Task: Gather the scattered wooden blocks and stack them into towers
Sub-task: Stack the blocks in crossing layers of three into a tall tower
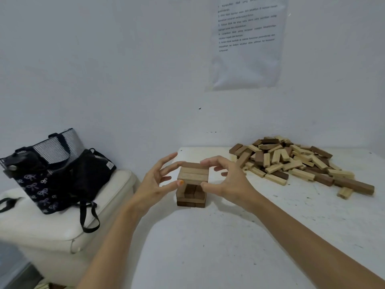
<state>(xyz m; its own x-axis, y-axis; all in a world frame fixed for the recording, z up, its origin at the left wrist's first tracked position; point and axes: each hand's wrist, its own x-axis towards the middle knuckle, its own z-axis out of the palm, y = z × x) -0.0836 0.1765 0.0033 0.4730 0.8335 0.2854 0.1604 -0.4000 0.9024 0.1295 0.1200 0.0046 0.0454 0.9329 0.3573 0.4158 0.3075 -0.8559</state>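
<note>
We have the tower (191, 185) standing on the table (229, 257), near its left edge and in front of us. Our left hand (155, 182) touches the tower's top layer from the left, and our right hand (226, 180) holds that layer from the right. The pile of blocks (291, 161) lies to the right and further back, against the wall (104, 69). A sheet (248, 49) hangs on the wall above the pile. Left of the table, two bags (56, 174) sit on a low box (41, 236).
</note>
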